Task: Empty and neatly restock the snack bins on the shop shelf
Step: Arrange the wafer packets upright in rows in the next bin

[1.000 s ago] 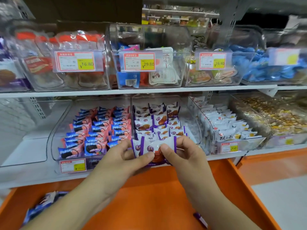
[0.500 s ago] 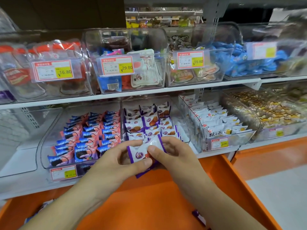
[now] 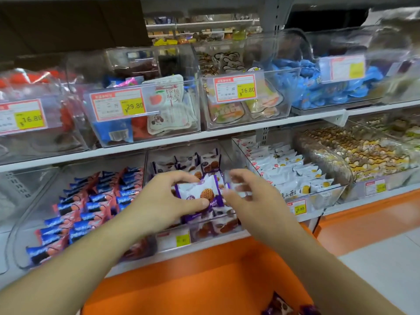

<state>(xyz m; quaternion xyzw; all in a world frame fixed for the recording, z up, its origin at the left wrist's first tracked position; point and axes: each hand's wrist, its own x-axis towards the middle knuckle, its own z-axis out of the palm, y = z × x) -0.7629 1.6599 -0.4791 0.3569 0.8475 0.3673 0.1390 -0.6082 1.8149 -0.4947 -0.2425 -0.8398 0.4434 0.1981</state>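
My left hand (image 3: 163,201) pinches a small stack of purple-and-white waffle snack packs (image 3: 200,192) between thumb and fingers, over the front of the middle clear bin (image 3: 225,228) on the lower shelf. Rows of the same packs (image 3: 209,161) stand upright at the back of that bin. My right hand (image 3: 252,196) hovers just right of the stack, fingers loosely curled, blurred, holding nothing I can make out.
A bin of blue-and-red cookie packs (image 3: 91,201) sits to the left, a bin of white packs (image 3: 291,169) to the right. The upper shelf carries clear bins with price tags (image 3: 118,108). Below is an orange tray (image 3: 204,280) with a few loose purple packs (image 3: 281,306).
The stack has moved up and forward over the middle bin. My right hand has let go of it and drawn slightly right; the left hand alone holds the packs now.
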